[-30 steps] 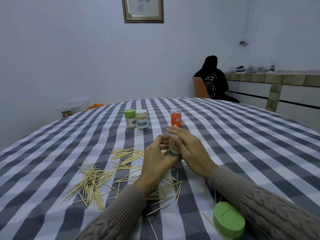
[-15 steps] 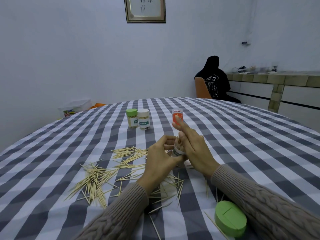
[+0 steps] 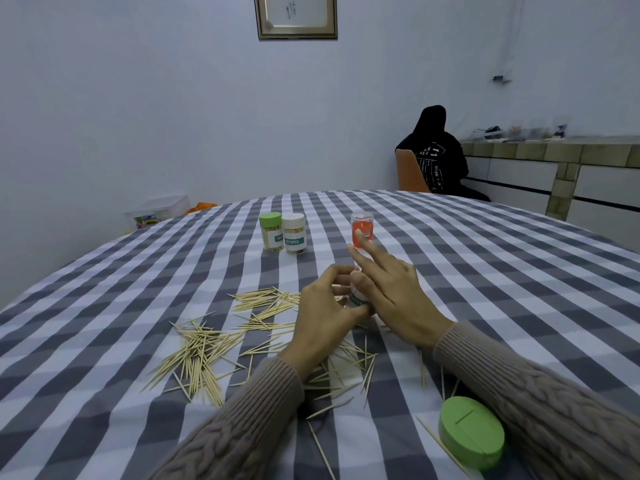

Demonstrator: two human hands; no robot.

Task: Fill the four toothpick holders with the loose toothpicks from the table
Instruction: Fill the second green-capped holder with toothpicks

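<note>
Checked bench [image 3: 485,271] carrying everything. Loose toothpicks [image 3: 204,348] scattered mostly outward of the left hand [image 3: 322,317] and under both wrists, long axes lying flat at all angles. Small holder [image 3: 356,297] pinched between both hands, roughly upright, mouth hidden. Left hand curled round its near side; right hand [image 3: 394,296] with thumb pressed on it, forefingers stretched forward. Left hand nearer the pile, so probably best placed for fetching more. Three more holders beyond the fingertips: green-lidded [image 3: 271,232], white-lidded [image 3: 294,233], orange [image 3: 362,230]. Green lid [image 3: 471,433] beside the right sleeve.
</note>
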